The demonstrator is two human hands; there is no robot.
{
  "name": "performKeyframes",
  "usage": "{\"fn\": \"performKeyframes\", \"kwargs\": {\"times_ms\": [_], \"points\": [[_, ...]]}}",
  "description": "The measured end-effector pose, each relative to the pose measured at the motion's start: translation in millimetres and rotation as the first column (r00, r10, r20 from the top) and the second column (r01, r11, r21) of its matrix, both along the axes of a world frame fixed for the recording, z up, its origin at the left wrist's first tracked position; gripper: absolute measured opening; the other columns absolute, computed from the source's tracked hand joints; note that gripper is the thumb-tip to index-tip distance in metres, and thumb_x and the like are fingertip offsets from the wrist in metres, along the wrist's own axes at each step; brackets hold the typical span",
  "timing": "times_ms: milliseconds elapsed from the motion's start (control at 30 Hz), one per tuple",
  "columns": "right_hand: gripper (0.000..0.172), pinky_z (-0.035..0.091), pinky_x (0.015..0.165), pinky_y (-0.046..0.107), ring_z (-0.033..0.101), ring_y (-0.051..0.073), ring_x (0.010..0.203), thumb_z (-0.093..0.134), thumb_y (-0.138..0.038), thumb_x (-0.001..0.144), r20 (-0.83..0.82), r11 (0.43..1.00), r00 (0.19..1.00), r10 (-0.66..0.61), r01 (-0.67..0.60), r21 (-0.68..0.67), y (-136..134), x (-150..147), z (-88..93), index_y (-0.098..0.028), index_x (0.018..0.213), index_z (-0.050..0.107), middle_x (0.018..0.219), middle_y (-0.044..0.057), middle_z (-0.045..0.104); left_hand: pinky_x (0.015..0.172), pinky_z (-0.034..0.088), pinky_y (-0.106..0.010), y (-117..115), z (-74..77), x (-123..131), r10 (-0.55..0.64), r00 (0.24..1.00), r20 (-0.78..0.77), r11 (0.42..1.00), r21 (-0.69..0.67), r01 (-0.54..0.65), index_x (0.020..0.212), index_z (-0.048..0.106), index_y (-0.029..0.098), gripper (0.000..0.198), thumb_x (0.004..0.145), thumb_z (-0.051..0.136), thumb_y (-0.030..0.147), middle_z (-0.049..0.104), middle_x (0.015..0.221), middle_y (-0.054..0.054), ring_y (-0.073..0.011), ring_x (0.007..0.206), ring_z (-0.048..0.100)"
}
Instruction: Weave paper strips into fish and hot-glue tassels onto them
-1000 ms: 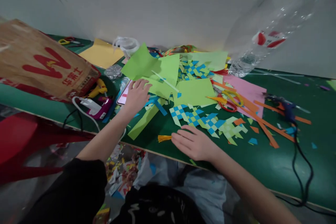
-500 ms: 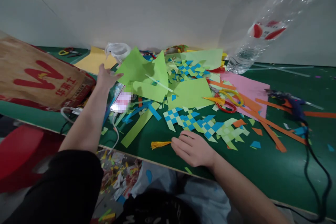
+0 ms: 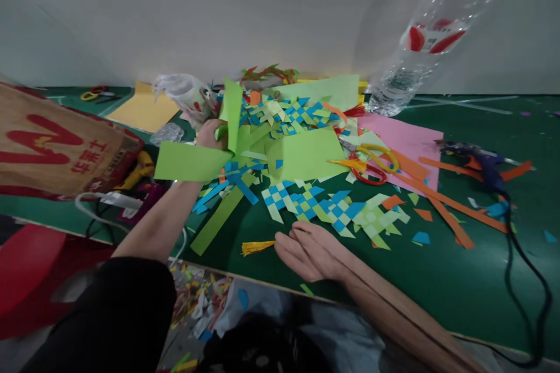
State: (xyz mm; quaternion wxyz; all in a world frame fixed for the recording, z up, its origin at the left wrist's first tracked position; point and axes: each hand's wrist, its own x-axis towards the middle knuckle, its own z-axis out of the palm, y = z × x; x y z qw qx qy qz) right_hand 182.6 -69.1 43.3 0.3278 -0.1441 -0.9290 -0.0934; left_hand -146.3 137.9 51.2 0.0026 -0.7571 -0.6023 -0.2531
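My left hand point(image 3: 209, 134) reaches out over the green table point(image 3: 437, 280) and grips a bent green paper sheet point(image 3: 192, 160), lifting it off the pile. My right hand point(image 3: 311, 253) rests near the front edge with its fingers loosely stretched and nothing in it, beside a small yellow tassel point(image 3: 256, 246). Just beyond that hand lie woven blue-and-green paper pieces point(image 3: 324, 204). More green sheets point(image 3: 306, 154) and woven pieces lie in the pile's middle.
A brown paper bag point(image 3: 56, 145) lies at the left. A clear plastic bottle point(image 3: 420, 41) stands at the back right. Red-and-yellow scissors point(image 3: 371, 166), a pink sheet point(image 3: 406, 137), orange strips point(image 3: 450, 207), a blue glue gun point(image 3: 481, 166) with black cord, and a plastic cup point(image 3: 186, 96) are around.
My left hand went from the phone area to the back left, then closed on a green sheet and lifted it. My right hand stayed by the tassel.
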Motion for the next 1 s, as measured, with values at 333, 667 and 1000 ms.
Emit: {"fn": "performKeyframes", "kwargs": {"times_ms": [333,667,1000], "points": [[0.018,0.035,0.062,0.033,0.045,0.012,0.060,0.049,-0.015,0.095,0.029,0.998,1.000,-0.010,0.012,-0.064,1,-2,-5.2,-0.015,0.085,0.064,0.091,0.006,0.069,0.109,0.042,-0.041,-13,-23.4,100,-0.133,0.991,-0.010,0.991,-0.018,0.133,0.108,0.060,0.021,0.018,0.093,0.050,0.021,0.058,0.129,-0.008,-0.0207,0.126,0.051],[0.017,0.040,0.064,0.031,0.050,0.012,0.062,0.051,-0.014,0.095,-0.001,0.998,1.000,-0.019,0.019,-0.067,5,-2,-4.0,-0.014,0.084,0.065,0.089,0.007,0.070,0.117,0.021,-0.062,-39,-27.4,151,-0.222,0.970,-0.096,0.968,-0.138,0.208,0.117,0.058,0.022,0.022,0.096,0.049,0.023,0.057,0.135,-0.010,-0.0280,0.133,0.047],[0.019,0.042,0.068,0.033,0.053,0.014,0.065,0.048,-0.015,0.096,0.008,0.997,0.999,-0.032,0.032,-0.064,5,-1,-7.4,-0.013,0.092,0.066,0.095,0.008,0.070,0.112,0.036,-0.047,-31,-15.7,137,-0.297,0.953,-0.049,0.952,-0.092,0.292,0.124,0.054,0.020,0.031,0.098,0.046,0.035,0.058,0.134,-0.011,-0.0253,0.129,0.051]]}}
